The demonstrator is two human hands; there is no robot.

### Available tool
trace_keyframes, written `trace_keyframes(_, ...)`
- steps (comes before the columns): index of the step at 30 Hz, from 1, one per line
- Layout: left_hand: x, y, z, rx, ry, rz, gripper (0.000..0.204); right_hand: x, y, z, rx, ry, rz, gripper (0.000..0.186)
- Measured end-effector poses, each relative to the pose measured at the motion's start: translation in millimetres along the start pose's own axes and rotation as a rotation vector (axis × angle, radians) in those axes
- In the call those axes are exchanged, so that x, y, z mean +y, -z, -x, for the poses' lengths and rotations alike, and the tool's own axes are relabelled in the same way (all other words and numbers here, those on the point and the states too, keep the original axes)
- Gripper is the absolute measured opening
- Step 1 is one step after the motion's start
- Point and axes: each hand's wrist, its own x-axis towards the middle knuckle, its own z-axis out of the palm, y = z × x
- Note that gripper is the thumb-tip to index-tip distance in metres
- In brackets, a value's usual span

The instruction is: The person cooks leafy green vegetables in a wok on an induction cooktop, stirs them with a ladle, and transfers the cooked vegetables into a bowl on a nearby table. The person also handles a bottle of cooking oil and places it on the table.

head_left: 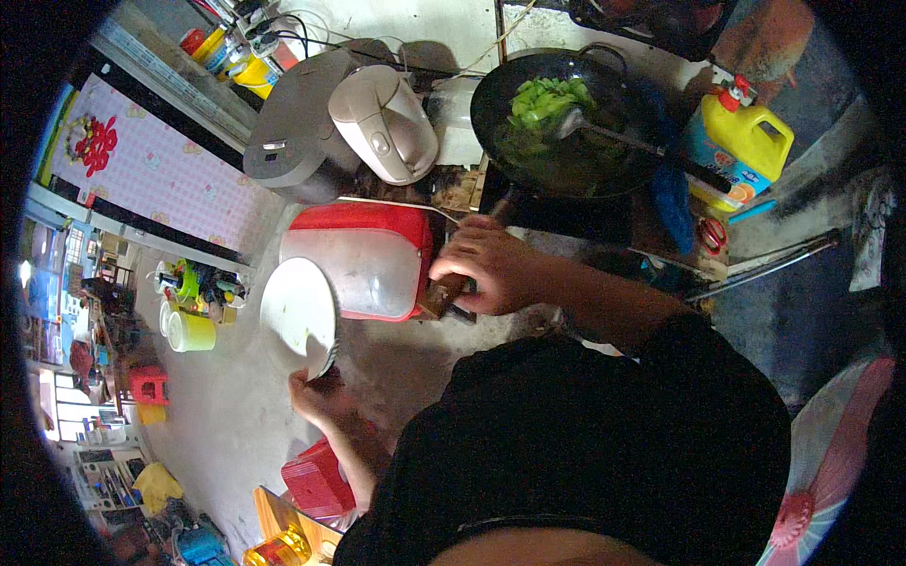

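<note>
My left hand (pixel 316 398) is closed on the near rim of a white plate (pixel 294 307), which is tilted and has a few small specks on it. With my right hand (pixel 489 267) I grip the long handle (pixel 500 209) of a dark wok (pixel 486 99) that stands to the far right. Sliced green vegetables (pixel 549 99) lie in the wok. A spatula (pixel 618 137) rests in it, its head against the greens and its dark handle over the right rim. Part of the wok handle is hidden by my fingers.
Beyond my hands stand a beige rice cooker (pixel 396 123), a grey appliance (pixel 293 132) and a red container with a clear front (pixel 377 269). A yellow jug (pixel 746 141) and red-handled scissors (pixel 712 236) are right of the wok. Red stools (pixel 316 476) stand lower left.
</note>
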Motion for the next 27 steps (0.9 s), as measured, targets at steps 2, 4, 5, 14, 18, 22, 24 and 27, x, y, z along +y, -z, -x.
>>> trace_keyframes(2, 3, -13, -10, -0.15, 0.003, -0.145, 0.024, -9, 12, 15, -0.076, -0.042, 0.008, 0.046)
trace_keyframes(4, -9, -27, -20, -0.199, 0.062, -0.049, 0.02, -17, 22, 32, -0.057, -0.031, 0.069, 0.048)
trace_keyframes(5, -14, -33, -23, -0.317, 0.107, 0.004, 0.02, -19, 28, 44, 0.03, -0.101, 0.031, 0.052)
trace_keyframes(14, -52, -100, -12, -0.442, 0.173, -0.188, 0.042, 44, 101, 203, 1.39, -1.067, -0.802, 0.029)
trace_keyframes(18, -59, -121, -10, -0.437, 0.204, -0.205, 0.039, 84, 149, 219, 1.569, -0.764, -1.041, 0.027)
trace_keyframes(22, -67, -127, -9, -0.445, 0.171, -0.15, 0.035, 91, 180, 177, 1.491, -0.642, -0.876, 0.023)
trace_keyframes(24, -69, -128, -8, -0.454, 0.138, -0.172, 0.035, 84, 189, 145, 1.364, -0.565, -0.736, 0.024)
trace_keyframes(27, -71, -129, -5, -0.435, 0.116, -0.158, 0.037, 64, 204, 109, 0.82, -0.528, -0.36, 0.025)
